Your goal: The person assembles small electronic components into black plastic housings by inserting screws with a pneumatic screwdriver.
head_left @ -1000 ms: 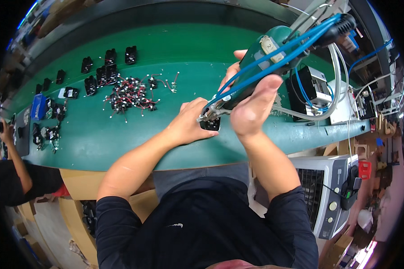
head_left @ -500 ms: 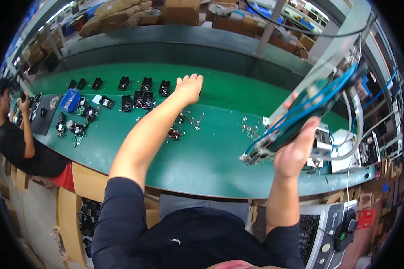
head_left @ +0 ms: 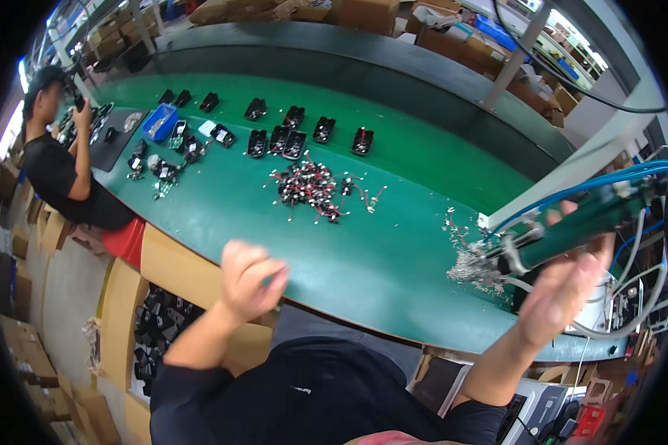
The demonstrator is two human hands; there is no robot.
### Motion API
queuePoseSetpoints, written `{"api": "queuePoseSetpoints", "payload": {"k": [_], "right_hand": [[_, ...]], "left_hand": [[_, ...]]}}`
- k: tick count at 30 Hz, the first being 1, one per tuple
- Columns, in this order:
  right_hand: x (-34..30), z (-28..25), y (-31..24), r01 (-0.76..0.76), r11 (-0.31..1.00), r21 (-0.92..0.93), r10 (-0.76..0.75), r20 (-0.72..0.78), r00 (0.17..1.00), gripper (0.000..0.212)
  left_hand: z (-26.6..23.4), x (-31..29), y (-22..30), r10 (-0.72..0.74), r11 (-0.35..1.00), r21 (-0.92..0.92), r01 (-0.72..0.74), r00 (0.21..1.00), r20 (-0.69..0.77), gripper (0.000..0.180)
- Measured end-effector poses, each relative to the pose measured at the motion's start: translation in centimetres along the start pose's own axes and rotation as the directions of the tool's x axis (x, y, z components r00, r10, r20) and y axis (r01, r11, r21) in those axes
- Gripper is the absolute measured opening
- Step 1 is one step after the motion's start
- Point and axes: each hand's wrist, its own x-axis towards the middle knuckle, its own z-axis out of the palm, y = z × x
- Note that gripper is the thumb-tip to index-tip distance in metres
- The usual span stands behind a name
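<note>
My left hand [head_left: 252,280], blurred by motion, hangs above the bench's front edge. Its fingers are loosely curled and the thumb stands apart; green bench shows through the gap, and I see nothing held. At the right, my right hand [head_left: 560,293] is around a green cylindrical power tool [head_left: 590,226] with blue hoses and a metal front end. Part of the grip is hidden by the tool. Below its tip lies a heap of small silvery pieces, seemingly screws [head_left: 464,267]. Black plastic housings [head_left: 363,141] stand in rows at the back, the rightmost apart from the others.
A pile of red and black wires [head_left: 308,189] lies mid-bench. Farther left are a blue bin [head_left: 160,122] and wired parts [head_left: 167,170]. A cardboard box [head_left: 122,319] with black parts stands below the front edge. A co-worker [head_left: 70,159] sits at the left.
My left hand has drawn back from the housing row to the front edge, uncovering the wire pile and the rightmost housing. The right hand and tool have swung rightward. The view has shifted.
</note>
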Motion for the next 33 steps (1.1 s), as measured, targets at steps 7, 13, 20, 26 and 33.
{"api": "queuePoseSetpoints", "payload": {"k": [7,13,20,26,33], "right_hand": [[-4.6,7.3,-1.0,0.482,0.862,-0.157,-0.345,0.514,0.785,0.042],[-4.2,24.1,11.0,0.261,0.932,-0.250,0.059,0.818,0.573,0.033],[-2.9,36.5,16.5,0.614,0.627,-0.479,0.417,0.872,0.255,0.090],[-3.8,39.1,19.2,0.600,0.496,-0.628,0.623,0.739,0.258,0.090],[-3.9,38.8,19.9,0.591,0.561,-0.580,0.532,0.799,0.279,0.048]], "left_hand": [[-8.6,-22.1,7.5,-0.868,0.416,0.563,0.714,0.496,0.013,0.065],[-9.4,-23.9,8.4,-0.980,0.167,0.721,0.673,0.036,0.194,0.073],[-9.4,-26.3,8.3,-0.959,0.284,0.760,0.585,0.167,0.230,0.052],[-8.9,-26.8,7.6,-0.961,0.272,0.726,0.632,0.145,0.234,0.038],[-15.5,-10.9,-2.1,-0.296,0.192,0.064,0.979,-0.004,0.955,0.054]]}}
